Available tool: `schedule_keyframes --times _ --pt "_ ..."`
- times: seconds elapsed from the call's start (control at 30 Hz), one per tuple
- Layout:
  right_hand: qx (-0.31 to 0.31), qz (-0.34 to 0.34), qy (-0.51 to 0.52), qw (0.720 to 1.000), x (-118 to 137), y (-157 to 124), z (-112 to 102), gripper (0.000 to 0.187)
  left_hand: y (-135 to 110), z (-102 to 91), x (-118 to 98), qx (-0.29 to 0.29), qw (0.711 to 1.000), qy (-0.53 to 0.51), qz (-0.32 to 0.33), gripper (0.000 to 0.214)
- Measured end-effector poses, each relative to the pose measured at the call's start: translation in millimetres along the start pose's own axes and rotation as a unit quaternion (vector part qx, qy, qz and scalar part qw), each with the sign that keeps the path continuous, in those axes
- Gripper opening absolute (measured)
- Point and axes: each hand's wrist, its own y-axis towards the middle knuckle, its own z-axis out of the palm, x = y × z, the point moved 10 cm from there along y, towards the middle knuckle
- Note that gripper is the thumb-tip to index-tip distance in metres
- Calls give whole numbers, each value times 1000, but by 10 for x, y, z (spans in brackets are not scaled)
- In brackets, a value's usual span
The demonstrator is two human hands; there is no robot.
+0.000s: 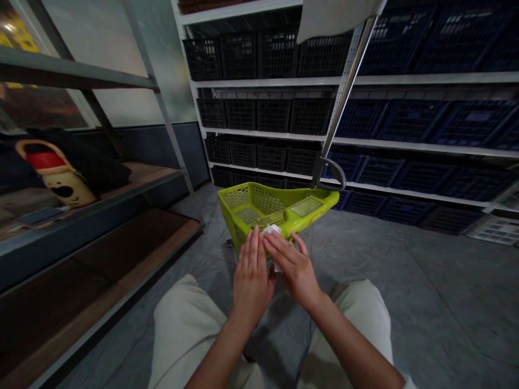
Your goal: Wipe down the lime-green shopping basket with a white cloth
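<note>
A lime-green plastic rolling basket [320, 214] with perforated walls stands on the floor in front of my knees. My left hand [253, 275] lies against its near rim, fingers stretched out together and pointing away from me. Beside it, my right hand [294, 267] presses a crumpled white wipe [272, 229] onto the same rim, with the fingers over it and the thumb hidden. A bit of the white wipe hangs below, between the hands. The two hands touch or almost touch at the fingertips.
Behind the basket, white shelving [267, 82] holds black crates [239, 116] and blue crates [413, 121]. A metal pole [344, 92] rises from the basket's far side by a grey curved handle [338, 173]. At left, a rack [133, 183] carries a yellow bottle [60, 181] and a phone [42, 216].
</note>
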Motion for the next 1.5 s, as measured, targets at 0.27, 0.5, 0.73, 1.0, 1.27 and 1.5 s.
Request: schedule_keyframes --times 0.27,0.5,0.73,1.0,1.27,1.5 --pt "-75 131 -50 987 -699 -119 -249 73 29 -21 -27 -10 1000 1 0 80" --pt "-9 12 0 1000 -72 -60 -1 63 11 2 -15 -13 1000 1 2 82" --pt "-64 126 -66 988 -685 -137 -205 78 16 -27 -24 -10 1000 5 -1 80" --pt "2 8 21 1000 14 -17 57 64 5 10 0 -14 1000 -22 -4 85" --pt "-34 114 -51 992 -676 -167 -130 84 16 -10 -22 -13 1000 7 4 78" --pt "-9 46 -21 999 -81 -76 80 65 5 23 -19 -11 1000 -1 1 84"
